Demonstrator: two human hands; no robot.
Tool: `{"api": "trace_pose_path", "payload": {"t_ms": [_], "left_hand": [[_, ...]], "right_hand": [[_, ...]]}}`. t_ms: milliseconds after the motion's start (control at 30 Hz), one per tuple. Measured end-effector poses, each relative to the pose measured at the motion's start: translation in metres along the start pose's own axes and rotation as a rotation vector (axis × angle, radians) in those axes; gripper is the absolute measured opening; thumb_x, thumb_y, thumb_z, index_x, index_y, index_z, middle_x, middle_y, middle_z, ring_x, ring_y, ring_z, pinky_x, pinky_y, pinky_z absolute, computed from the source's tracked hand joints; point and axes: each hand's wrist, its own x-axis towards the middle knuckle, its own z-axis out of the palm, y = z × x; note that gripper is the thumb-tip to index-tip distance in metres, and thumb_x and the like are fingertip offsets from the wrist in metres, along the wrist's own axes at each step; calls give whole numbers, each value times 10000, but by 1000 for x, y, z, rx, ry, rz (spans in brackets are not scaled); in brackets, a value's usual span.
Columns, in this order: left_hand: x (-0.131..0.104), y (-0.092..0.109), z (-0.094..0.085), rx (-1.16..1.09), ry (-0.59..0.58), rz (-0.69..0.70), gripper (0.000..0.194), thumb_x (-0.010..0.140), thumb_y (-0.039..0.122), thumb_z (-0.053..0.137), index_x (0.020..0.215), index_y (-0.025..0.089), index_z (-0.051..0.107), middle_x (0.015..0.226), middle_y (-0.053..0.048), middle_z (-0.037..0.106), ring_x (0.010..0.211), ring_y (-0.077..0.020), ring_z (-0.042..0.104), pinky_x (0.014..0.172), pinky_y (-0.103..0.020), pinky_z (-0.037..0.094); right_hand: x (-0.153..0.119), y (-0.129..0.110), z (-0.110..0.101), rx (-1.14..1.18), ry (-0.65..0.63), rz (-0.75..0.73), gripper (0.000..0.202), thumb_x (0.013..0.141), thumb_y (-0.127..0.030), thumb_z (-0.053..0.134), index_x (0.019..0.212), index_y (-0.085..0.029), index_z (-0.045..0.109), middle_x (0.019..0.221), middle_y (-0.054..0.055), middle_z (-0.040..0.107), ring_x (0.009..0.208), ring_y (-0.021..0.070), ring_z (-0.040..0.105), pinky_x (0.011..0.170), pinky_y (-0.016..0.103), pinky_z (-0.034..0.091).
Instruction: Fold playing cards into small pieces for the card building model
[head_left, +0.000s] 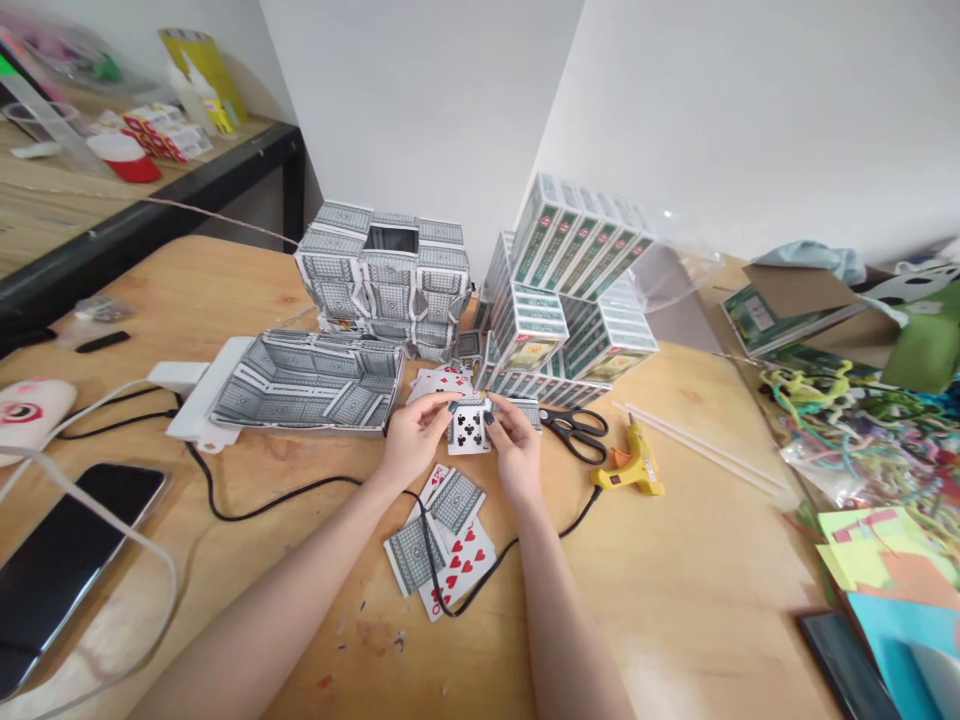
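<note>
Between my two hands is a playing card (470, 428) with black clubs, its face toward me and its top edge seemingly folded. My left hand (421, 432) pinches its left side and my right hand (514, 440) pinches its right side. Loose playing cards (442, 380) lie just behind it. In front, more cards, some face up with red hearts (465, 560) and some back up, overlap on the table under a black cord. Farther back stands a box built of grey-backed cards (382, 275), and left of it lies a shallow tray of the same cards (311, 385).
Stacked card packs (555, 300) stand behind my right hand. Black scissors (577, 432), a yellow glue gun (634, 460) and clear glue sticks (705, 450) lie to the right. A phone (75, 570) and cables are at left; pipe cleaners (862, 430) and coloured paper (892, 560) at far right.
</note>
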Motion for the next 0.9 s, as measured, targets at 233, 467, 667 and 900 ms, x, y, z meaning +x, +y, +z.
{"api": "trace_pose_path", "payload": {"t_ms": [233, 467, 667, 900], "left_hand": [[1, -2, -1, -24, -97, -51, 280, 719, 241, 591, 974, 133, 636, 881, -66, 685, 771, -159, 642, 701, -269, 526], [5, -3, -6, 3, -132, -87, 267, 732, 254, 568, 950, 139, 671, 864, -62, 698, 749, -164, 645, 685, -281, 536], [5, 1, -10, 199, -129, 45, 231, 793, 269, 500, 878, 174, 693, 908, -47, 699, 864, -175, 630, 828, -295, 488], [0, -1, -3, 6, -294, -48, 449, 706, 258, 627, 1136, 164, 537, 978, -72, 643, 800, -165, 620, 682, -267, 511]], "right_hand": [[2, 3, -3, -37, 44, -1, 402, 729, -314, 567, 1114, -203, 598, 668, -2, 619, 545, 126, 481, 522, 251, 392], [3, 0, -9, 1, -68, 24, 344, 706, -295, 600, 1038, -219, 647, 764, 26, 670, 656, 165, 578, 607, 295, 470], [4, 3, -12, -3, -109, 79, 328, 662, -282, 634, 978, -197, 656, 617, -22, 589, 522, 110, 500, 501, 237, 417], [4, 5, -9, 143, -6, 136, 285, 636, -281, 663, 902, -185, 632, 617, -17, 622, 522, 117, 548, 528, 256, 454]]}}
